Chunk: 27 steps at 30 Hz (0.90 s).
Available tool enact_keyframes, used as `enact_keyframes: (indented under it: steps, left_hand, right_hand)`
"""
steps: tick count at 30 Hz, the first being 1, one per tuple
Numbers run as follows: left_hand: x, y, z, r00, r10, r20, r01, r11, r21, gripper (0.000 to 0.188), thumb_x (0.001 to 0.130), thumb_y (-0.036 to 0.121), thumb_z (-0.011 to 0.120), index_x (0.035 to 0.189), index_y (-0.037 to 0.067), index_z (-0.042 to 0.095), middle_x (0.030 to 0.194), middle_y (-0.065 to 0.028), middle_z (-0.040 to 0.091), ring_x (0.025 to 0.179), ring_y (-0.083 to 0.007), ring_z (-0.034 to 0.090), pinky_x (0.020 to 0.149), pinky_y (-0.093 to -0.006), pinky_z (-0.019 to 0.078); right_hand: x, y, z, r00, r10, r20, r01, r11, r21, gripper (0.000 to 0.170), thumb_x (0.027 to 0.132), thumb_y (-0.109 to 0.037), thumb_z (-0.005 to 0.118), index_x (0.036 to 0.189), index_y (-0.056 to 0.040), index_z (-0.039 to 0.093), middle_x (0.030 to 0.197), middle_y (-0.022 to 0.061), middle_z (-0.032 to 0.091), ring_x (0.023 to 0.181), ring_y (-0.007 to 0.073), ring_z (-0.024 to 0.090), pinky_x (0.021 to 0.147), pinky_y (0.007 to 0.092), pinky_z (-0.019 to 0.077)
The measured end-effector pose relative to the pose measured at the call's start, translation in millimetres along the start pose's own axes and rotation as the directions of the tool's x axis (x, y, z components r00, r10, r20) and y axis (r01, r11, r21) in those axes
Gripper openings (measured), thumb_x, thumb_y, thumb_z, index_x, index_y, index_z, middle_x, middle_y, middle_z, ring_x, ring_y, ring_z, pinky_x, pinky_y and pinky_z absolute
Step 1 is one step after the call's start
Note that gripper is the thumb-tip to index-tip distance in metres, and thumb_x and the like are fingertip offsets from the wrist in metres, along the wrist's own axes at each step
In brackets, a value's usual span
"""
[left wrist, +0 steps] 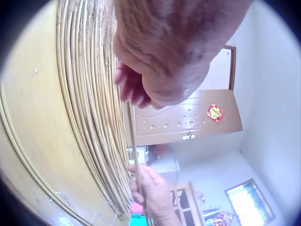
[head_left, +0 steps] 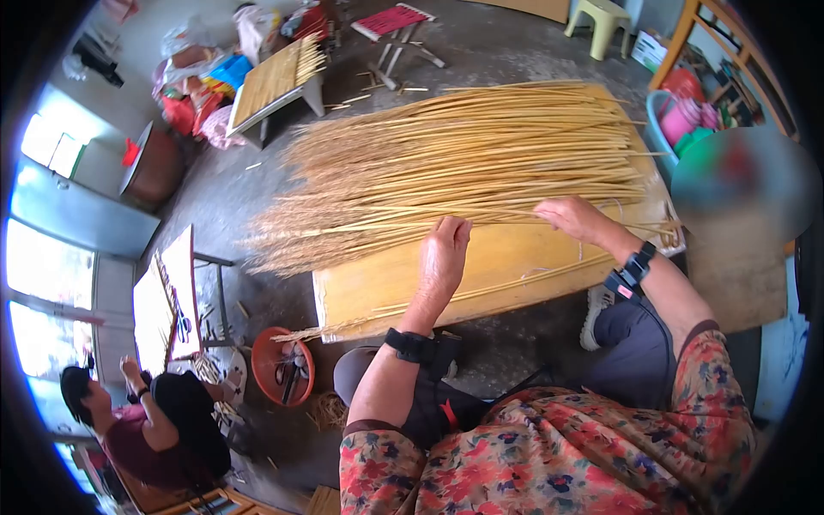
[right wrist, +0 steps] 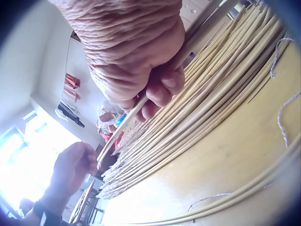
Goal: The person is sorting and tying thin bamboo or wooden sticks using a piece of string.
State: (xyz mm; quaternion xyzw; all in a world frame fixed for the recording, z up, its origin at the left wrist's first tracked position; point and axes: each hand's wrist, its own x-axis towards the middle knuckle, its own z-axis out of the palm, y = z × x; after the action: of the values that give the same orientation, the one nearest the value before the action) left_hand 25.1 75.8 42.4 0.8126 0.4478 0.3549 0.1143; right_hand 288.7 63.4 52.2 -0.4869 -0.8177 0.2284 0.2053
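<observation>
A thick layer of long dry stalks (head_left: 515,159) with brown feathery heads lies across the yellow tabletop (head_left: 498,249). Over its near edge, my left hand (head_left: 443,262) and right hand (head_left: 573,219) hold one stalk between them, the left hand nearer the feathery end. In the left wrist view this stalk (left wrist: 132,134) runs straight from the left hand's curled fingers (left wrist: 131,89) to the right hand. Seen from the right wrist, curled fingers (right wrist: 160,94) grip the stalk, and more stalk length extends behind that hand. Several loose stalks (head_left: 524,280) lie along the table's near edge.
Thin white string (right wrist: 282,117) lies on the tabletop. Below its left corner stands an orange basin (head_left: 263,348) with tools. Another person (head_left: 142,429) sits at the left by a small table (head_left: 182,257). A blue basin (head_left: 657,129) stands beyond the right end.
</observation>
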Motion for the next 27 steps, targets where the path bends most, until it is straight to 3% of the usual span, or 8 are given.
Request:
enact_keyframes:
  steps: [1,2,3,6,10,19,21,27]
  left_hand:
    - [-2,-3,0,0.909,-0.357,0.215,0.414,0.836,-0.362,0.021,0.086,0.023,0.050,0.086,0.003,0.055,0.079,-0.0103,0.054,0.073,-0.0230,0.056,0.060,-0.0322,0.0447]
    - [-4,-6,1,0.674,-0.528,0.516,0.734,0.396,-0.553,0.027,0.088,0.029,0.049,0.089,0.003,0.055,0.080,-0.0095,0.055,0.073,-0.0201,0.057,0.059,-0.0301,0.0461]
    - [-8,-8,3,0.671,-0.543,0.504,0.734,0.391,-0.556,0.027,0.088,0.029,0.049,0.089,0.003,0.055,0.080,-0.0095,0.055,0.073,-0.0201,0.057,0.059,-0.0301,0.0461]
    - [-11,-23,7,0.578,-0.593,0.560,0.549,-0.224,-0.805,0.035,0.089,0.034,0.046,0.100,0.002,0.051,0.086,-0.0085,0.056,0.074,-0.0151,0.058,0.058,-0.0290,0.0483]
    - [-6,-24,3,0.689,-0.579,0.436,0.337,-0.277,-0.900,0.029,0.091,0.029,0.043,0.094,0.001,0.052,0.088,-0.0102,0.057,0.074,-0.0166,0.057,0.061,-0.0292,0.0495]
    - [-14,-28,21,0.770,-0.459,0.442,0.347,-0.280,-0.895,0.027,0.091,0.024,0.043,0.092,-0.001,0.053,0.088,-0.0134,0.058,0.079,-0.0195,0.057,0.070,-0.0308,0.0505]
    - [-17,-23,22,0.743,-0.491,0.455,0.355,-0.287,-0.889,0.026,0.090,0.023,0.044,0.092,-0.001,0.052,0.087,-0.0133,0.058,0.079,-0.0201,0.058,0.069,-0.0312,0.0511]
    - [-21,-17,22,0.738,-0.498,0.455,0.356,-0.285,-0.890,0.025,0.090,0.021,0.044,0.097,-0.002,0.050,0.088,-0.0137,0.058,0.082,-0.0219,0.058,0.071,-0.0323,0.0517]
  right_hand:
    - [-2,0,-1,1.000,-0.021,0.008,0.021,1.000,0.001,0.019,0.085,-0.019,0.047,0.094,-0.0056,0.058,0.071,0.0136,0.058,0.059,0.0265,0.056,0.057,0.0353,0.0458]
    - [-3,0,-2,0.999,0.038,0.018,-0.038,0.999,0.006,0.019,0.085,-0.018,0.047,0.094,-0.0052,0.057,0.073,0.0137,0.058,0.059,0.0260,0.056,0.058,0.0347,0.0458]
    - [-6,1,-2,0.995,0.098,0.029,-0.099,0.995,0.012,0.019,0.085,-0.018,0.047,0.094,-0.0048,0.057,0.074,0.0139,0.058,0.058,0.0254,0.056,0.058,0.0342,0.0458]
    - [-11,-1,-2,0.995,0.094,0.018,-0.095,0.995,0.025,0.020,0.085,-0.018,0.047,0.094,-0.0040,0.057,0.076,0.0140,0.059,0.058,0.0245,0.056,0.058,0.0329,0.0458]
    - [-13,-8,-5,0.995,0.097,0.035,-0.099,0.993,0.069,0.021,0.085,-0.019,0.047,0.094,-0.0033,0.057,0.075,0.0124,0.059,0.058,0.0229,0.056,0.058,0.0319,0.0458]
    - [-14,-9,-16,0.939,0.310,0.147,-0.322,0.945,0.062,0.019,0.083,-0.021,0.052,0.090,-0.0049,0.059,0.077,0.0108,0.060,0.062,0.0232,0.057,0.059,0.0318,0.0457]
    - [-17,13,-8,1.000,-0.003,-0.012,0.002,0.999,-0.041,0.017,0.081,-0.021,0.053,0.088,-0.0064,0.059,0.077,0.0096,0.059,0.069,0.0251,0.058,0.061,0.0328,0.0453]
    - [-17,20,-9,0.995,0.046,-0.094,-0.051,0.997,-0.055,0.016,0.081,-0.022,0.053,0.088,-0.0101,0.060,0.078,0.0078,0.055,0.074,0.0263,0.056,0.063,0.0349,0.0446]
